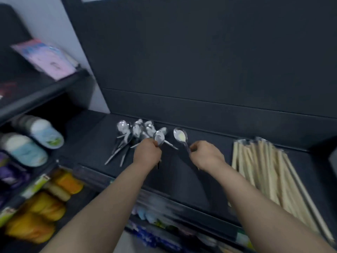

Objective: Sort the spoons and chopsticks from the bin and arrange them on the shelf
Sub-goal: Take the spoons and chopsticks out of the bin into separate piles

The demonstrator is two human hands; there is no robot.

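Both hands are out over the dark shelf [179, 172], each w/ a spoon. The left hand [146, 153] has its fingers curled tight round the handle of the left spoon [159, 139]; the bowl sticks up past the knuckles, the handle end pokes out below the fist. It sits just right of the spoon pile [135, 132], a loose cluster lying far-left on the shelf, bowls toward the back wall & handles fanning near-left. Whether the held spoon touches the pile I can't tell, too blurred. The right hand [206, 154] pinches the handle of the right spoon [180, 136] btwn thumb & curled fingers, bowl raised & facing the camera, apart from the pile. The chopsticks [264, 172] lie in a thick pale bundle on the right end of the same shelf, running near to far, close by the right forearm. Left of the shelf a side rack holds pale-blue slippers [39, 133], a pink pkg [47, 58] one level up & orange items [69, 182] lower down.
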